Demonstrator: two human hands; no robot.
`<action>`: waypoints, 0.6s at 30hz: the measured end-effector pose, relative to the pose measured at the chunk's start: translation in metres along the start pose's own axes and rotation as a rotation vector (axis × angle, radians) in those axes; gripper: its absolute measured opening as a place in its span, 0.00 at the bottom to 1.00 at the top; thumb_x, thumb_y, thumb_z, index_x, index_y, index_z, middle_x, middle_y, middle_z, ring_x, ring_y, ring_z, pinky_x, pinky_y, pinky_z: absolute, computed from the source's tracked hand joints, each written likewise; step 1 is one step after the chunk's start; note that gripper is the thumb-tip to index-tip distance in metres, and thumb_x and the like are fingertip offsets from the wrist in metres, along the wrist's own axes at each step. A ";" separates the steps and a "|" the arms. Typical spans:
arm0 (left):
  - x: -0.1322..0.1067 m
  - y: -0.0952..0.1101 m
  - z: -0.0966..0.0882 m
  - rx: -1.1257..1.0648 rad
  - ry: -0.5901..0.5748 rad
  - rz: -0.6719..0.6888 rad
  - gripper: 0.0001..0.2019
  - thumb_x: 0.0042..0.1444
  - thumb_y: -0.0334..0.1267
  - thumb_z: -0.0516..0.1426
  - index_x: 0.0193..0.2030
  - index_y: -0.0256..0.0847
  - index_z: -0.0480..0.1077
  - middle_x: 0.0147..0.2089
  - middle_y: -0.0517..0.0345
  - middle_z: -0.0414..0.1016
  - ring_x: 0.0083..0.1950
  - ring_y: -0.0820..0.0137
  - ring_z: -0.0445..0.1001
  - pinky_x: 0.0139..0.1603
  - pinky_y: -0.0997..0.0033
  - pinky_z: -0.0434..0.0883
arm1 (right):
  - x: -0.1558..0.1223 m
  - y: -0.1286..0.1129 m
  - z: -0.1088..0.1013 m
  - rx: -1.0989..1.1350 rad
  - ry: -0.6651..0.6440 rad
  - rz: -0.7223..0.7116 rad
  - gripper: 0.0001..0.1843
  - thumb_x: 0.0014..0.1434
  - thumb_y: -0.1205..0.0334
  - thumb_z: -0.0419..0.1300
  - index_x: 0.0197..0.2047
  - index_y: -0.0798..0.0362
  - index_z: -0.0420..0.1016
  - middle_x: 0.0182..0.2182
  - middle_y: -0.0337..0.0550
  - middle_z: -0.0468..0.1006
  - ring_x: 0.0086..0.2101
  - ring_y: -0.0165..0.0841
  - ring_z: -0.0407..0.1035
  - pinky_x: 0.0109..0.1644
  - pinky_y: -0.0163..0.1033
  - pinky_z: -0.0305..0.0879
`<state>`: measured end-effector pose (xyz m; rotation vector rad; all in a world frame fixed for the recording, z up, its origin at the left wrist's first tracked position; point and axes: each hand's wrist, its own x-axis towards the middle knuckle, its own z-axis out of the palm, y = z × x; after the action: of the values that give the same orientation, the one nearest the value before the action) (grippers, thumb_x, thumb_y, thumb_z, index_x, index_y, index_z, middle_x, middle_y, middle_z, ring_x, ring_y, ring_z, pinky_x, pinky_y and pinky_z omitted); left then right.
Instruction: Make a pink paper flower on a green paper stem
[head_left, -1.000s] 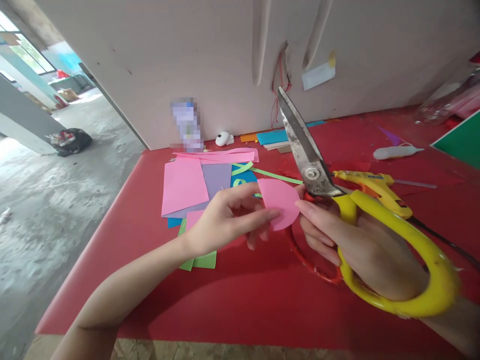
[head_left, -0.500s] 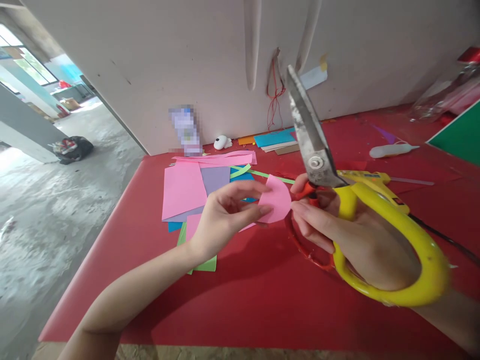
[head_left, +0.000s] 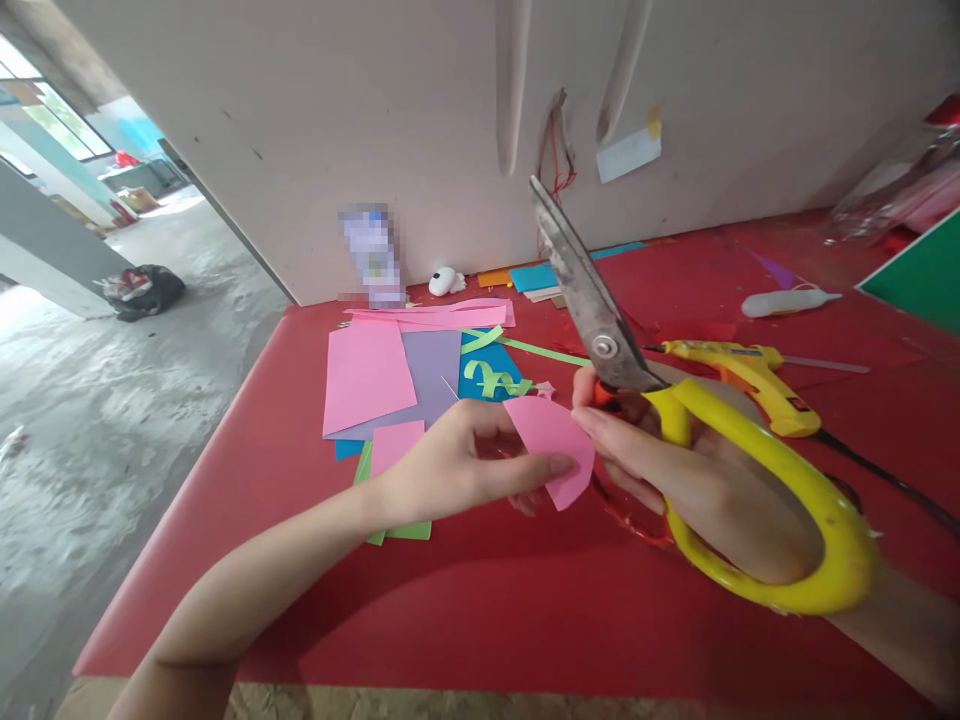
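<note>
My left hand [head_left: 457, 465] is closed on a small pink paper piece [head_left: 551, 440] with a rounded edge, the thumb flat on its face. My right hand [head_left: 675, 460] carries scissors [head_left: 600, 345] with a yellow handle loop around the hand, blades pointing up and away and pressed together. A red loop of the scissors hangs below the fingers, partly hidden. The right thumb and fingertips touch the upper right edge of the pink piece. Just beyond the hands lie a curled green paper strip [head_left: 491, 380] and a small pink scrap [head_left: 545, 390].
Pink sheets [head_left: 367, 375], a purple sheet [head_left: 435, 365] and green paper [head_left: 411, 531] lie left on the red table [head_left: 480, 620]. A yellow glue gun [head_left: 750, 370] with a black cord lies right. Against the wall stand a phone [head_left: 373, 255] and a white earbud-like case [head_left: 446, 281].
The pink piece has turned and come lower, with my left thumb now farther across it. The scissors have shifted left and down; the curled green strip has come into view.
</note>
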<state>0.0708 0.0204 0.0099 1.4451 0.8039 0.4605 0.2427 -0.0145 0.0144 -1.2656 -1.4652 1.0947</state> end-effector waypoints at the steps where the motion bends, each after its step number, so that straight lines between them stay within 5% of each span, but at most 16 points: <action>1: 0.000 0.001 0.000 0.009 -0.029 -0.017 0.13 0.52 0.42 0.61 0.24 0.35 0.70 0.19 0.60 0.72 0.22 0.77 0.72 0.26 0.78 0.71 | 0.000 0.000 0.000 -0.023 -0.029 0.009 0.09 0.58 0.53 0.56 0.32 0.50 0.67 0.17 0.29 0.56 0.16 0.21 0.50 0.17 0.29 0.50; 8: -0.003 0.003 -0.003 0.168 -0.157 -0.036 0.16 0.52 0.40 0.61 0.18 0.34 0.70 0.17 0.59 0.71 0.18 0.80 0.68 0.19 0.82 0.65 | -0.002 0.002 0.004 0.051 0.004 -0.005 0.06 0.55 0.56 0.57 0.30 0.49 0.66 0.14 0.27 0.55 0.13 0.22 0.48 0.14 0.31 0.44; 13: -0.004 0.001 -0.008 0.050 0.081 0.170 0.18 0.57 0.44 0.58 0.19 0.36 0.71 0.18 0.58 0.73 0.19 0.79 0.69 0.19 0.82 0.66 | 0.002 0.000 -0.002 0.045 0.120 0.008 0.13 0.48 0.54 0.65 0.34 0.48 0.66 0.18 0.29 0.63 0.15 0.23 0.56 0.16 0.30 0.54; 18: -0.004 -0.004 -0.010 -0.081 0.330 0.414 0.18 0.57 0.46 0.59 0.20 0.38 0.71 0.20 0.59 0.76 0.20 0.76 0.72 0.20 0.78 0.70 | 0.010 0.001 0.005 0.126 0.054 0.032 0.15 0.48 0.56 0.62 0.38 0.47 0.64 0.21 0.30 0.67 0.17 0.24 0.61 0.18 0.30 0.62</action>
<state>0.0600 0.0245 0.0077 1.4815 0.7318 1.0557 0.2368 -0.0050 0.0130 -1.2243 -1.3191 1.1465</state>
